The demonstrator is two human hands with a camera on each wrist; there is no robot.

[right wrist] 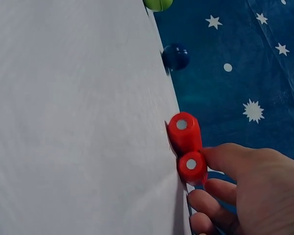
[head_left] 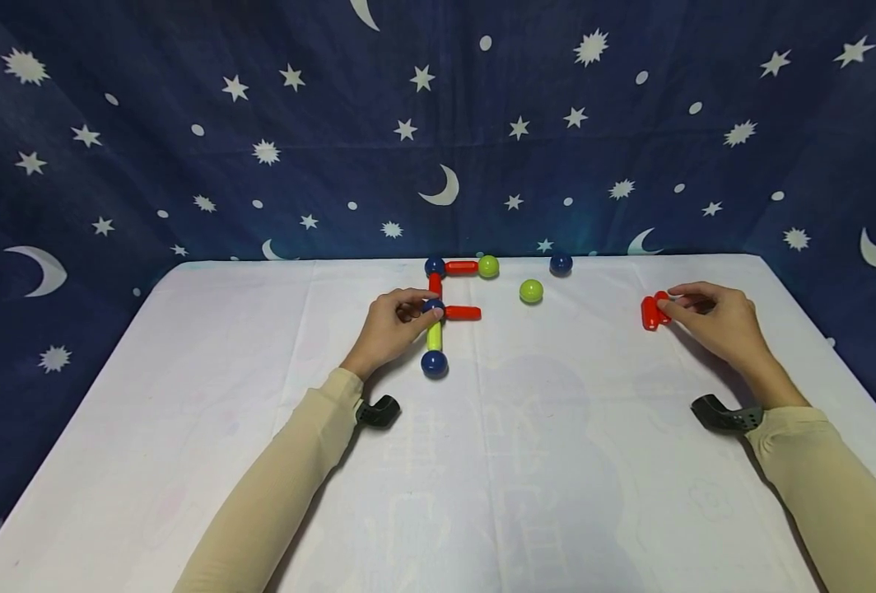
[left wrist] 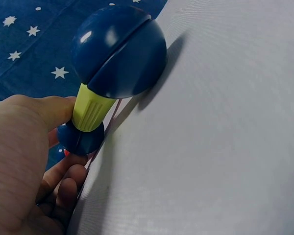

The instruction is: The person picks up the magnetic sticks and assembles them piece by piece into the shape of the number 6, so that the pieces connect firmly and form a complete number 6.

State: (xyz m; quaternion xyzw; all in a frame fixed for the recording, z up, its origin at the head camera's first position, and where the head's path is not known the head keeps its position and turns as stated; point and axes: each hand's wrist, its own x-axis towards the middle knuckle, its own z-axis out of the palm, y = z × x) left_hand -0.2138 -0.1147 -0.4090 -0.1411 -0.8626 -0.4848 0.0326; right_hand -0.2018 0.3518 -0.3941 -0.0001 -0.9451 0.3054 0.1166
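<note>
My left hand (head_left: 386,331) pinches the middle blue ball (head_left: 431,305) of a joined figure of magnetic balls and rods. From that ball a yellow-green rod (head_left: 434,336) runs toward me to another blue ball (left wrist: 120,51). A red rod (head_left: 463,313) sticks out to its right with a bare end. Behind it, one more red rod (head_left: 435,285) leads to the far blue ball (head_left: 435,266). Over at the right, two short red rods lie side by side; my right hand (head_left: 723,325) holds the nearer one (right wrist: 191,164) between thumb and fingers, next to the other rod (right wrist: 182,124).
From the far blue ball a red rod (head_left: 462,268) reaches a green ball (head_left: 488,266). A loose green ball (head_left: 531,291) and a loose blue ball (head_left: 561,263) sit between the hands, near the white table's (head_left: 556,461) back edge. A starry dark blue cloth (head_left: 349,123) hangs behind.
</note>
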